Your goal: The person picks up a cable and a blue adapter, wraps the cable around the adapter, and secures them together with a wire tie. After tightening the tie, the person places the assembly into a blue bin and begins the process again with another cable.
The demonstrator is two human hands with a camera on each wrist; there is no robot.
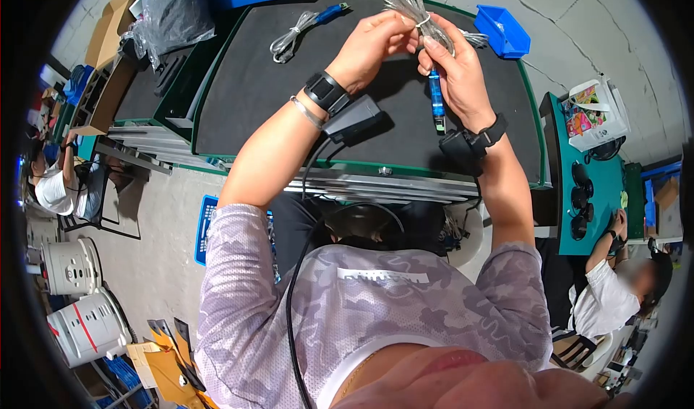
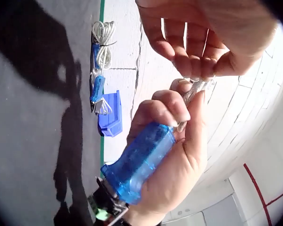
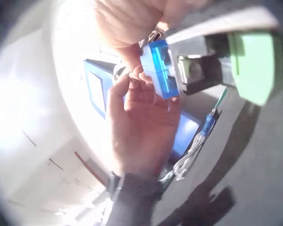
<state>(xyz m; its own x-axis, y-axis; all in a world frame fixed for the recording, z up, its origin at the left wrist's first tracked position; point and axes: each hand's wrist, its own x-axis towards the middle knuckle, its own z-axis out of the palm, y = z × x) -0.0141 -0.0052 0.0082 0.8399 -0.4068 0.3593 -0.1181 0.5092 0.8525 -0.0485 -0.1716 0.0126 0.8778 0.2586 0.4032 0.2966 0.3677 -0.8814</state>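
Both hands are raised over the far side of the dark mat with a coiled clear-grey cable (image 1: 406, 1) between them. My right hand (image 1: 463, 76) grips the bundle. Below that hand hangs the cable's translucent blue connector (image 1: 437, 95), with a black and green end piece (image 2: 104, 205). Thumb and fingertips of my left hand (image 1: 369, 51) pinch the bundle at a white tie (image 1: 423, 20). In the left wrist view, the left fingertips (image 2: 193, 66) meet just above the right hand's thumb. The right wrist view has the blue connector (image 3: 160, 68) close in front.
Another coiled cable with a blue connector (image 1: 296, 35) lies on the mat (image 1: 267, 98) at left. More coiled cable (image 1: 476, 39) lies behind the right hand, by a blue bin (image 1: 502, 32). A plastic bag (image 1: 173, 15) sits at far left. Two other people sit at side benches.
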